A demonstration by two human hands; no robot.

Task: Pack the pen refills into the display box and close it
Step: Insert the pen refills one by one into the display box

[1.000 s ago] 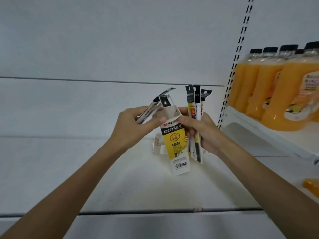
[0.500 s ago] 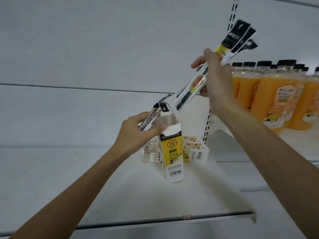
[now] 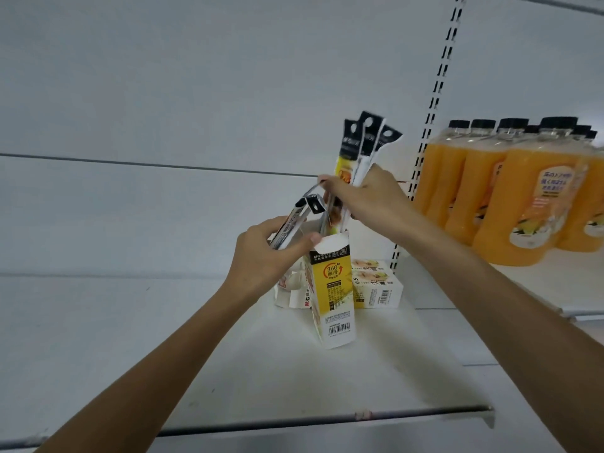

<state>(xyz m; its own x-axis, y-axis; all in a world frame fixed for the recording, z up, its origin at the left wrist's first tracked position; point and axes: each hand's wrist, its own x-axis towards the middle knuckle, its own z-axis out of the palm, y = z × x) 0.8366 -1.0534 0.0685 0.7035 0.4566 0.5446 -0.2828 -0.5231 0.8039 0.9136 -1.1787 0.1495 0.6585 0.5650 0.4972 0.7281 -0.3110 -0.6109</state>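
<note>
1. A white shop shelf [image 3: 163, 371] is seen from above, backed by a plain white panel [image 3: 163, 93] and bounded on the right by a slotted upright [image 3: 434, 103]
2. A row of orange juice bottles [image 3: 523, 197] with black caps is stood on the neighbouring shelf to the right
3. The display box [image 3: 333, 299], yellow and white with a barcode near its base, is held nearly upright with its top open; whether its base touches the shelf cannot be told
4. The box is held near its top by the left hand [image 3: 261, 256]; the grip is closed on the box's upper edge and on a few packaged refills [image 3: 291, 227], which are pressed against it at a slant
5. A bundle of pen refills [image 3: 359, 148] is held in the right hand [image 3: 366, 197] just above the box, the grip closed round the bundle's middle
6. The bundle's lower ends are set inside the open top, and its black header cards are raised well above the hand
7. Behind the display box a closed carton [image 3: 376, 289] is laid flat on the shelf, and an opened white carton [image 3: 291, 295] is seen to its left, partly hidden by the left hand
</note>
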